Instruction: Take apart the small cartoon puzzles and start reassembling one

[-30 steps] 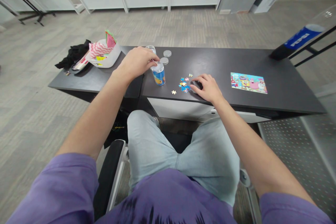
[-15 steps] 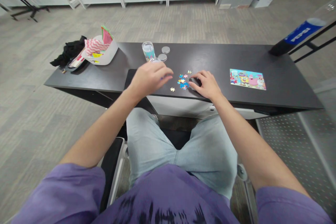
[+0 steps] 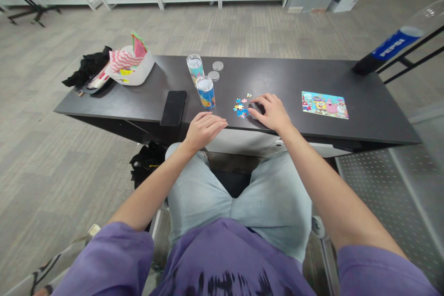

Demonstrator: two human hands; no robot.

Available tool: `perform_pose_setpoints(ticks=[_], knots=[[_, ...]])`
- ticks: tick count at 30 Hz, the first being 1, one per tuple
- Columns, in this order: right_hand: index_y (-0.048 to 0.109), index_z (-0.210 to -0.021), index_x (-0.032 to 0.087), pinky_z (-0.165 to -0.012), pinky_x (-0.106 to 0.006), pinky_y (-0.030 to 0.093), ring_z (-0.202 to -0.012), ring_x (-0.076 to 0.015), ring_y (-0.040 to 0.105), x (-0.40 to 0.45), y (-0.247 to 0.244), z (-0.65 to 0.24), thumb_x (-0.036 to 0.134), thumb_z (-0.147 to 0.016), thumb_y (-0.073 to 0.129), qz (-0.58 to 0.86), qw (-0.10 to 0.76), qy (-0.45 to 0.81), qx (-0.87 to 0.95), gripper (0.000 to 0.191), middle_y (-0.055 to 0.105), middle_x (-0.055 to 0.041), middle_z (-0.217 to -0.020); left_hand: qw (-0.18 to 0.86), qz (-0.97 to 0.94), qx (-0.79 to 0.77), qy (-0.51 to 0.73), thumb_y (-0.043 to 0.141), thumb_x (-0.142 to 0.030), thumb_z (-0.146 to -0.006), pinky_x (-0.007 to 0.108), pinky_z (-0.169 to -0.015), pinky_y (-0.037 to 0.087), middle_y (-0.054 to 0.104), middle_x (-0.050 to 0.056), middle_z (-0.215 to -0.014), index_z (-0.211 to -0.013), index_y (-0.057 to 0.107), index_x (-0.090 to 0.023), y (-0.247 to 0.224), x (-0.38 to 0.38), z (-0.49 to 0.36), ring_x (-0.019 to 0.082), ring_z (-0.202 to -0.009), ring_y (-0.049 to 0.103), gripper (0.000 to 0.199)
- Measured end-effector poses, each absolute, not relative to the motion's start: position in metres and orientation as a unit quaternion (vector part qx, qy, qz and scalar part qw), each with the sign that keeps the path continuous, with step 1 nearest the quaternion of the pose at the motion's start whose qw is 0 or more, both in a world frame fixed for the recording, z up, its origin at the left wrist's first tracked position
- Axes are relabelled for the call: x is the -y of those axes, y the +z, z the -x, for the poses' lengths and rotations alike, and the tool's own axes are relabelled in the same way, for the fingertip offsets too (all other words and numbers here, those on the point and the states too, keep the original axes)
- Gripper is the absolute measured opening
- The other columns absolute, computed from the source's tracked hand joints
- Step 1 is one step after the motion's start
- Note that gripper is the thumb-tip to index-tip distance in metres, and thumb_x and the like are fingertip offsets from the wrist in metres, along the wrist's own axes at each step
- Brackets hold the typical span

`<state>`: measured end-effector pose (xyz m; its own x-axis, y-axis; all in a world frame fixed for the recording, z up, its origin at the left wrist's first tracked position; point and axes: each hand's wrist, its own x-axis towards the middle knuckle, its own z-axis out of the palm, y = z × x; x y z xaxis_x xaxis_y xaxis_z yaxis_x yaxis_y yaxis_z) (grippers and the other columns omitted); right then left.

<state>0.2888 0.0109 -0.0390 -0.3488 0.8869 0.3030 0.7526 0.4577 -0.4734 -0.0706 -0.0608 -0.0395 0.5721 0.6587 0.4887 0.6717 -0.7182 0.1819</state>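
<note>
My left hand (image 3: pixel 204 130) is at the table's front edge, fingers pressed together and pointing right; whatever they may hold is hidden. My right hand (image 3: pixel 272 113) rests on the table with thumb and fingers curved and apart, its fingertips just right of a small pile of jigsaw puzzle pieces (image 3: pixel 240 110). Blue, yellow and pink show among these pieces, and a pale puzzle piece (image 3: pixel 249 95) lies a little behind them. Beyond my left hand stands a clear can with blue and yellow contents (image 3: pixel 207 97). A second clear can (image 3: pixel 195 68) is just behind it.
Two silver lids (image 3: pixel 214 75) lie beside the cans. A black phone (image 3: pixel 173 107) is at the left, a white basket (image 3: pixel 144 74) with cloth farther back. To the right lies a colourful picture card (image 3: pixel 325 105). A Pepsi bottle (image 3: pixel 391 50) stands at the table's (image 3: pixel 376 111) right end.
My left hand has come down and nearer to me, uncovering the front can and the phone. The loose pale piece at the front edge no longer shows. My right hand stays in place.
</note>
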Motion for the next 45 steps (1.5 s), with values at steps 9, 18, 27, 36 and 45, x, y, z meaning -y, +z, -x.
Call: perform_pose_setpoints(ticks=[9,18,27,36,45], knots=[[0.091,-0.129,0.034,-0.124,-0.086,0.061,-0.135,-0.056,0.078,-0.015,-0.045,-0.292,0.082,-0.116,0.067,0.502,0.276,0.119,0.811,0.055,0.089,-0.0215,-0.142,0.15,0.751,0.483,-0.424,0.073,-0.059,-0.131,0.058,-0.103,0.066,0.085,0.012,-0.117,-0.124,0.1,-0.034,0.039,-0.024,0.103,0.036,-0.11,0.078,0.037],[0.089,-0.13,0.032,-0.13,-0.08,0.06,-0.139,-0.0522,0.078,-0.016,-0.043,-0.289,0.069,-0.126,0.047,0.517,0.274,0.128,0.801,0.057,0.089,-0.0225,-0.145,0.045,0.857,0.389,-0.335,0.068,-0.039,-0.132,0.055,-0.12,0.067,0.086,0.017,-0.142,-0.15,0.091,-0.027,-0.003,0.029,0.026,0.037,-0.13,0.082,0.032],[0.084,-0.133,0.032,-0.131,-0.074,0.061,-0.133,-0.0495,0.079,-0.018,-0.045,-0.29,0.068,-0.127,0.043,0.523,0.271,0.118,0.799,0.055,0.089,-0.0215,-0.142,-0.053,0.893,0.384,-0.23,0.093,-0.056,-0.119,0.077,-0.158,0.052,0.059,0.025,-0.202,-0.193,0.069,-0.028,-0.076,0.022,-0.029,0.051,-0.191,0.055,0.082],[0.082,-0.133,0.028,-0.13,-0.071,0.06,-0.134,-0.0489,0.079,-0.02,-0.049,-0.29,0.061,-0.125,0.055,0.517,0.279,0.119,0.8,0.042,0.088,-0.0231,-0.142,-0.08,0.904,0.338,-0.247,0.066,-0.025,-0.133,0.065,-0.156,0.06,0.079,0.008,-0.184,-0.175,0.087,-0.033,-0.087,0.039,-0.006,0.035,-0.178,0.073,0.047],[0.083,-0.133,0.03,-0.13,-0.069,0.061,-0.131,-0.0466,0.077,-0.021,-0.05,-0.29,0.057,-0.126,0.06,0.521,0.28,0.117,0.798,0.036,0.087,-0.02,-0.142,-0.109,0.912,0.304,-0.251,0.053,-0.017,-0.136,0.059,-0.155,0.062,0.081,0.003,-0.18,-0.166,0.091,-0.035,-0.089,0.036,0.007,0.03,-0.175,0.075,0.051]])
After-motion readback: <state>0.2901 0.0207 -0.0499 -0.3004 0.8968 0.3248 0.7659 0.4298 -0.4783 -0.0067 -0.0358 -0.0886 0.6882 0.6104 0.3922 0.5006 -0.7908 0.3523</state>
